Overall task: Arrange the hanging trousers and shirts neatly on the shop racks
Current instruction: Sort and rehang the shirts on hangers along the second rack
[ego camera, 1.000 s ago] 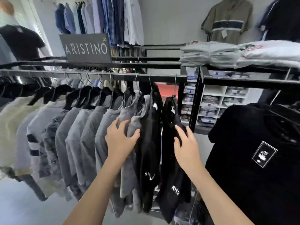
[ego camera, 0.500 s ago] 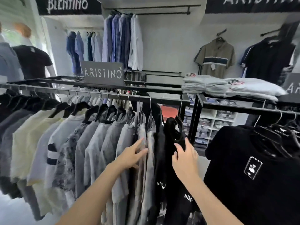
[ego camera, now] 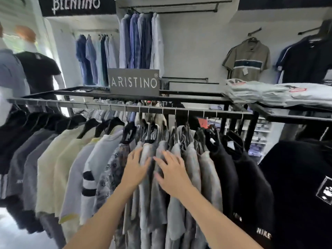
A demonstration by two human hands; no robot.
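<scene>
- The rack [ego camera: 197, 110] is a long black metal rail with a flat shelf of the same metal above it. It runs across the whole view.
- A tight row of shirts hangs from the rail: cream shirts [ego camera: 53, 159] of soft knit on the left, grey shirts [ego camera: 192, 164] with a washed, mottled surface in the middle, and black shirts [ego camera: 224, 168] on the right.
- A black T-shirt [ego camera: 296, 177] with a white square print hangs on the next rail, at the right edge.
- A pile of folded clothes [ego camera: 260, 92] — pale grey, in flat layers — lies on the shelf at the right.
- A grey rectangular sign [ego camera: 133, 81] with white letters stands upright on the shelf, above the grey shirts.
- The right hand [ego camera: 173, 177] lies flat on the front of the grey shirts. Its fingers are straight and spread apart, and they clamp nothing.
- The left hand [ego camera: 135, 169] is just beside it, on the neighbouring grey shirt. Its fingers are straight and nearly together, with the thumb out to the side.
- Black hangers [ego camera: 115, 123] with thin metal hooks — curved at the shoulders — carry the shirts on the rail.
</scene>
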